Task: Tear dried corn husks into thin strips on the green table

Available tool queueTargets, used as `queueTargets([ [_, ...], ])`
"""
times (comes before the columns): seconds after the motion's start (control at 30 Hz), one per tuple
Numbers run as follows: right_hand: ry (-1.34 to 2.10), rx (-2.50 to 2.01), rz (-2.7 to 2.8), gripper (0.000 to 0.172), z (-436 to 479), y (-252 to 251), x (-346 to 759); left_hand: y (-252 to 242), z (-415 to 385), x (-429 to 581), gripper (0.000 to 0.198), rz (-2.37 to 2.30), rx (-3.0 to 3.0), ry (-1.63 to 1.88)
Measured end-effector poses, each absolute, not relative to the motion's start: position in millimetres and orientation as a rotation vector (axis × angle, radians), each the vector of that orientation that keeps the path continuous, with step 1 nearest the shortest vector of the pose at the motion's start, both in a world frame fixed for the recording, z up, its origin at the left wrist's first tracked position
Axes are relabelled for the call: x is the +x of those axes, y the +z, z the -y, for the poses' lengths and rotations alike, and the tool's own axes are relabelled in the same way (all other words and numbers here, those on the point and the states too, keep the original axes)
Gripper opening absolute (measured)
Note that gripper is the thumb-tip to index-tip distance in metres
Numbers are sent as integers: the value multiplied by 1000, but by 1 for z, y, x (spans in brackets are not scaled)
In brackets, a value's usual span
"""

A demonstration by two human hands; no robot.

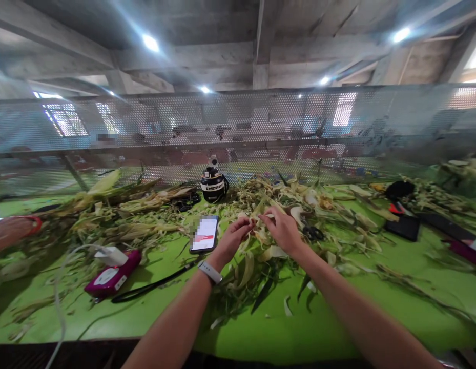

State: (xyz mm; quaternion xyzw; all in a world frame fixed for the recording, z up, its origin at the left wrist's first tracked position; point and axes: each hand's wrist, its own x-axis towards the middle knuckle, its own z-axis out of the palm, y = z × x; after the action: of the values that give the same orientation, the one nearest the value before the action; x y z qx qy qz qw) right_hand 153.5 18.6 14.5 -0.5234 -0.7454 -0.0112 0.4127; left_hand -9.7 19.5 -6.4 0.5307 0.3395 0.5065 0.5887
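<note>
Both my hands meet over a pile of dried corn husks on the green tabletop. My left hand, with a pale band on its wrist, is closed in a pinch. My right hand faces it, thumb and fingertips drawn together. A small pale and reddish piece, perhaps husk, shows at the fingertips, too small to make out. Black-handled scissors seem to lie just right of my right hand, partly covered by husks. Left of my left hand is a phone with its screen lit.
A purple power strip with a white charger and cable lies at left, beside a black strap. A black jug marked ENERGY stands behind. Another person's hand reaches in at far left. Perforated mesh rises behind the table.
</note>
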Motion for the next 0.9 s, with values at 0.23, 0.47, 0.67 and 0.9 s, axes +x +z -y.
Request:
queueTargets([
  [0.23,19,-1413,1819,19,-19,10,150,-6,-16,-7,36,-748,1316,1170],
  [0.47,516,-1407,1649,37,-19,35,162,-8,-20,-9,34,-802,1275,1247],
  [0.67,1280,-967,1484,30,-12,56,176,-10,-24,-14,30,-730,1144,1207],
  [0.9,1281,-833,1605,21,-13,45,168,-10,-23,-13,36,-718,1050,1169],
])
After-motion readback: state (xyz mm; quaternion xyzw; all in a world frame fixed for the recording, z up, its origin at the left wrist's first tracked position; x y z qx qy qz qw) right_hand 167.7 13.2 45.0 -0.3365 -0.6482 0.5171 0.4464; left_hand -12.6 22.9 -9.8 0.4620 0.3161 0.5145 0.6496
